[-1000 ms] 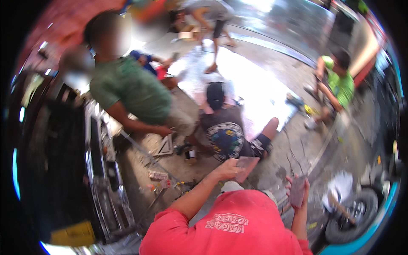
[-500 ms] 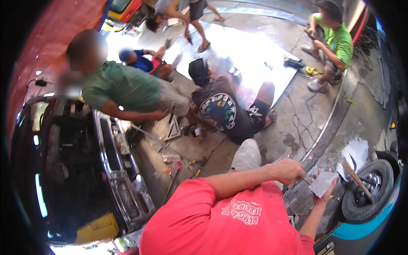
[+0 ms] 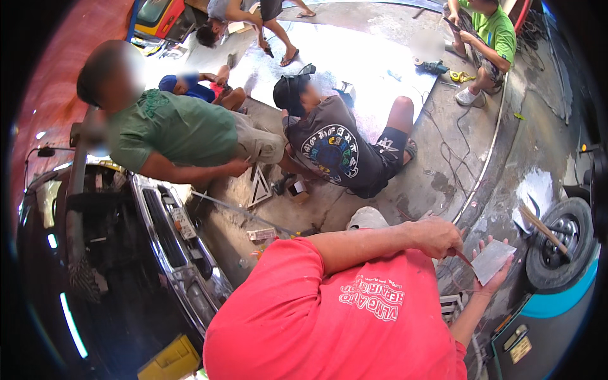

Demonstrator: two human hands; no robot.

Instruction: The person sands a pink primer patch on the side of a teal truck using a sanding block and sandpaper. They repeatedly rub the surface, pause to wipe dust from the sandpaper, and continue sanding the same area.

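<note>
My left hand (image 3: 439,239) is closed on a thin red item, partly hidden in my fingers, whose tip reaches toward a grey rectangular plate (image 3: 494,259). My right hand (image 3: 484,282) holds that plate from beneath, fingertips showing around its edge. My red shirt (image 3: 329,316) and grey-clad leg (image 3: 367,218) are below me. The spare wheel (image 3: 557,244), with a bundle of sticks (image 3: 544,231) across it, is right of my hands.
Other people surround a metal sheet (image 3: 373,57): one in green (image 3: 171,133), one seated in black (image 3: 335,145), one in lime (image 3: 491,38), others behind. A black car (image 3: 114,253) stands left. A grinder (image 3: 434,66), triangle frame (image 3: 259,187) and cables (image 3: 446,158) lie on concrete.
My left hand has swung right to beside the plate in my right hand, and both are now slightly higher in view. The person in black has turned their head rightward.
</note>
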